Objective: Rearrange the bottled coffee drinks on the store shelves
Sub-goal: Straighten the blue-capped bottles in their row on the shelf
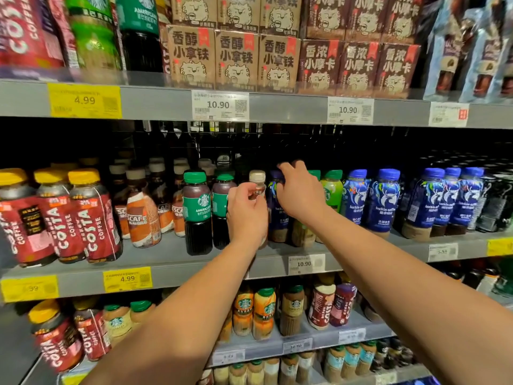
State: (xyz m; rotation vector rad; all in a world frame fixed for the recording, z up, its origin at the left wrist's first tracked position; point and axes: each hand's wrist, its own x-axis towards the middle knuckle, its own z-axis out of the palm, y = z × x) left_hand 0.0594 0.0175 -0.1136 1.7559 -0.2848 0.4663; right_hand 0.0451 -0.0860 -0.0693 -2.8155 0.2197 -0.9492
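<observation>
On the middle shelf (172,262), my left hand (245,211) grips a brown coffee bottle with a beige cap (257,177) around its neck and body. Just to its right, my right hand (298,190) grips the top of a dark purple-blue bottle (276,209), covering its cap. Two green-capped Starbucks Americano bottles (197,212) stand directly left of my left hand. Green-labelled bottles (331,190) and blue Luckin coffee bottles (384,201) stand to the right of my right hand.
Red Costa bottles (91,218) and Nescafe bottles (143,215) fill the middle shelf's left side. Boxed latte and mocha packs (236,59) sit on the upper shelf. The lower shelf holds Starbucks Frappuccino bottles (263,312) and more Costa bottles. Price tags line the shelf edges.
</observation>
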